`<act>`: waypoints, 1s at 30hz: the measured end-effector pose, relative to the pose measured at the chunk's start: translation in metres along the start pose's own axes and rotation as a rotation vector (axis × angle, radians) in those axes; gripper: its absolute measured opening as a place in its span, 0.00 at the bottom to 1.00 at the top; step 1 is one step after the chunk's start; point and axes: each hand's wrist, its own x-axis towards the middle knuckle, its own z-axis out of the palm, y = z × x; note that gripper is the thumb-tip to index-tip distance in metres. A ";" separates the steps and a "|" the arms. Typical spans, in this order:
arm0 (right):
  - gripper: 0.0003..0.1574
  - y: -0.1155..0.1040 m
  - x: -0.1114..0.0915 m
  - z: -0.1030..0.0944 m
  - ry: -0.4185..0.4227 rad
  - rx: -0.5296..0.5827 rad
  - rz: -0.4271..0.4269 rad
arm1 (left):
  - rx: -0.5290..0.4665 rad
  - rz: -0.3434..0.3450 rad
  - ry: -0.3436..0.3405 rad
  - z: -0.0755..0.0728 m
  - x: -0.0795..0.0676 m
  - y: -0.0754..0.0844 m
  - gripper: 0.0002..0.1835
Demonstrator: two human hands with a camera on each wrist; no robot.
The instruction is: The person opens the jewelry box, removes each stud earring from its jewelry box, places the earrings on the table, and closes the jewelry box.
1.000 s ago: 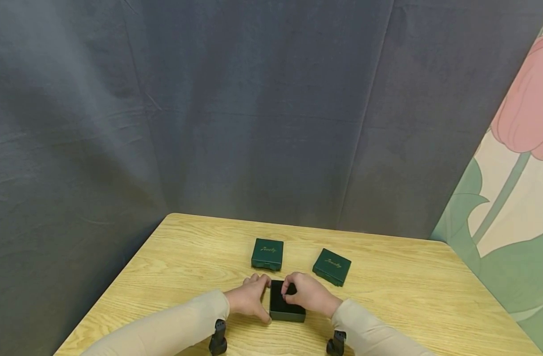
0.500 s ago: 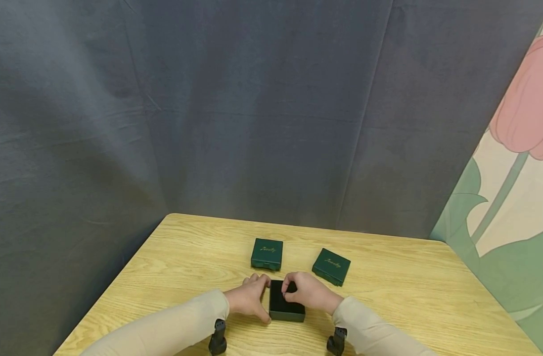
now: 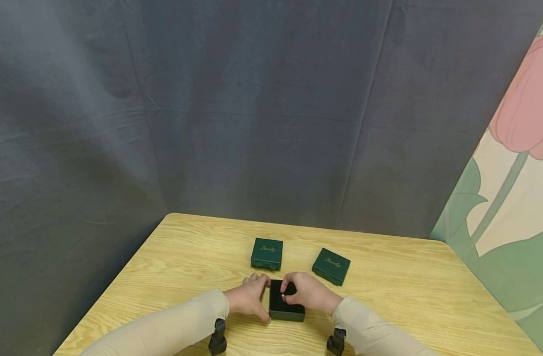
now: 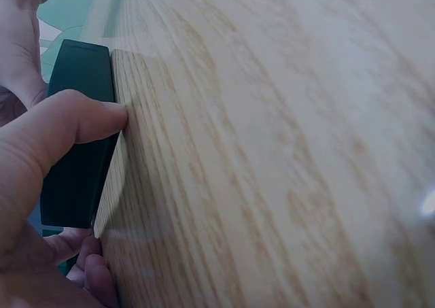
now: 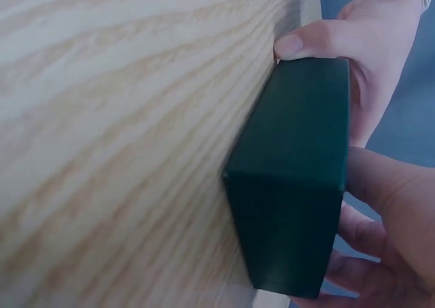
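Observation:
A dark green jewelry box [image 3: 287, 315] with a black inner surface sits on the table between the hands. My left hand [image 3: 249, 296] spans its left side in the head view, with the thumb at the near corner and fingers at the far corner. That thumb [image 4: 102, 120] lies along the green wall in the left wrist view. Over the black surface, my right hand [image 3: 311, 295] pinches a small silvery thing [image 3: 283, 296], too tiny to name. In the right wrist view the right fingers are close over the top of the box [image 5: 292, 131], which hides their tips.
Two closed green boxes with gold lettering stand farther back: one box [image 3: 267, 253] straight ahead, another box [image 3: 332, 266] turned at an angle to the right. Behind the wooden table [image 3: 387, 277] hangs a grey curtain [image 3: 271, 123]. A tulip-patterned wall [image 3: 507, 198] is at the right.
The right fingertips have shifted slightly, and a silvery glint now shows between them. My left hand and the boxes have stayed in place.

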 end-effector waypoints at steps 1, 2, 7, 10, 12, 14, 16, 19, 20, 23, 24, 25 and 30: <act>0.09 0.000 0.000 0.000 0.002 -0.009 -0.002 | 0.001 0.000 0.000 0.000 0.000 0.000 0.38; 0.08 0.000 0.000 0.000 0.003 -0.015 -0.003 | 0.000 -0.001 0.000 0.000 0.000 0.000 0.38; 0.07 -0.003 -0.001 -0.001 0.012 -0.060 -0.014 | -0.008 0.004 0.001 0.000 0.000 0.000 0.37; 0.08 -0.005 -0.002 -0.001 0.013 -0.077 -0.017 | -0.013 0.003 -0.001 0.000 0.000 0.000 0.37; 0.08 -0.006 -0.002 -0.001 0.016 -0.084 -0.018 | -0.018 0.000 -0.005 0.000 0.000 0.000 0.36; 0.08 -0.006 -0.002 -0.001 0.021 -0.090 -0.019 | -0.021 -0.002 -0.007 0.000 0.001 0.000 0.36; 0.09 -0.006 -0.002 0.000 0.027 -0.096 -0.025 | -0.022 -0.003 -0.004 0.000 0.001 -0.001 0.37; 0.09 -0.005 -0.001 0.000 0.036 -0.102 -0.029 | -0.031 -0.005 -0.010 0.000 0.001 -0.001 0.36; 0.09 -0.005 -0.001 0.000 0.037 -0.101 -0.028 | -0.032 -0.005 -0.011 0.000 0.001 -0.001 0.36; 0.09 -0.003 0.000 0.000 0.035 -0.094 -0.018 | -0.038 -0.004 -0.013 0.000 0.002 -0.001 0.36; 0.08 -0.002 0.000 0.000 0.035 -0.087 -0.017 | -0.039 -0.002 -0.011 0.000 0.002 -0.001 0.36; 0.08 -0.002 0.000 0.000 0.032 -0.079 -0.017 | -0.038 -0.001 -0.008 0.001 0.002 -0.001 0.36; 0.06 0.000 0.001 -0.005 -0.003 0.003 -0.026 | -0.031 0.001 -0.001 0.001 0.001 -0.001 0.37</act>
